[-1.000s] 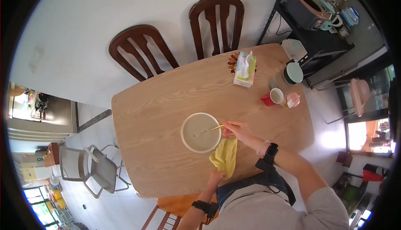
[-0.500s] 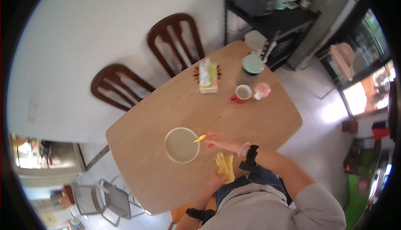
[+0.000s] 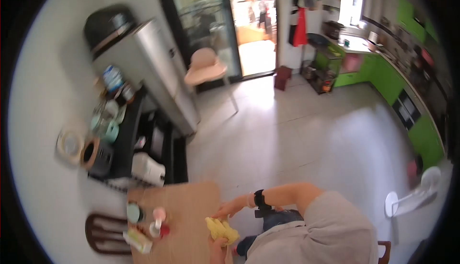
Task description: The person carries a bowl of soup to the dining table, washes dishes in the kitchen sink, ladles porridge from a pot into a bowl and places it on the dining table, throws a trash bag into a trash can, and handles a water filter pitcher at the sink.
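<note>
We were handling the cloth (image 3: 224, 231), six o'clock, by the table (image 3: 189, 216): left hand (image 3: 217, 250) grasping it, right hand (image 3: 231, 208) touching its twelve-o'clock side, grip unclear! Shifting it called, we judged, for steady fingers.

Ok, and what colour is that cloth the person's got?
The cloth is yellow. It shows best in the head view.

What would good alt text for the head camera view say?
A person's left hand holds a yellow cloth at the edge of a wooden table, the right hand meeting it. A tissue box and red mug sit there; beyond are a pink high chair and green cabinets.
</note>
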`<state>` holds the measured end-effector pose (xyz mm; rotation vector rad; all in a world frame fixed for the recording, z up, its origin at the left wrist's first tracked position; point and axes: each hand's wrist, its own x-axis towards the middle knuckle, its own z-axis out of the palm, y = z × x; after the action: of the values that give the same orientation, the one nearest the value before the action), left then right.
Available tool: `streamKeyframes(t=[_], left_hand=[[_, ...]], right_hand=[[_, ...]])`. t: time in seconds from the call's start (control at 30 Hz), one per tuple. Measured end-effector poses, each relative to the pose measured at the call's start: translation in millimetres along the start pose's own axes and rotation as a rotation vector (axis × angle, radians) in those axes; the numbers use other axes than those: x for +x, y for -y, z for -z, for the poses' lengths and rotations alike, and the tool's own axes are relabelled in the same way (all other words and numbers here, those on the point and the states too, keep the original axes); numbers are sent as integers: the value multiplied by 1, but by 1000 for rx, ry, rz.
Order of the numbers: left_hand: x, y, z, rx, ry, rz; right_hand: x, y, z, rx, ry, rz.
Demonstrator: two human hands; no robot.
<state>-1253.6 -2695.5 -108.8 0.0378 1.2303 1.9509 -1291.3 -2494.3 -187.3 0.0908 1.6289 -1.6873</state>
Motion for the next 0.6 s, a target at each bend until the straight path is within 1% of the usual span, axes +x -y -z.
streamKeyframes(t=[0.03, 0.13, 0.2, 0.23, 0.27, 0.3, 0.33, 0.4, 0.43, 0.53, 0.57, 0.6], left_hand=[[23, -3, -27, -3, 60, 20], [82, 14, -111, 4, 298, 117], [134, 44, -149, 203, 319, 190], [149, 66, -185, 295, 326, 223], [164, 74, -213, 316, 338, 273], [179, 80, -241, 337, 348, 321], [195, 90, -272, 361, 354, 363], [234, 114, -305, 426, 453, 458], [255, 128, -318, 457, 501, 508], [327, 167, -366, 666, 521, 566], [350, 178, -387, 693, 543, 560], [374, 187, -409, 698, 563, 588]], right_hand=[[-26, -1, 27, 91, -43, -19], [-98, -34, 98, 543, 240, 65], [-157, -54, 129, 661, 206, 201], [-207, -70, 141, 722, 181, 259], [-239, -81, 153, 784, 153, 315], [-269, -93, 165, 896, -1, 288], [-302, -110, 175, 785, -168, 301], [-351, -143, 193, 555, -499, 307], [-366, -165, 208, 589, -563, 296], [-458, -189, 218, 838, -929, 254], [-465, -245, 241, 972, -922, 381], [-489, -273, 247, 1067, -1023, 451]])
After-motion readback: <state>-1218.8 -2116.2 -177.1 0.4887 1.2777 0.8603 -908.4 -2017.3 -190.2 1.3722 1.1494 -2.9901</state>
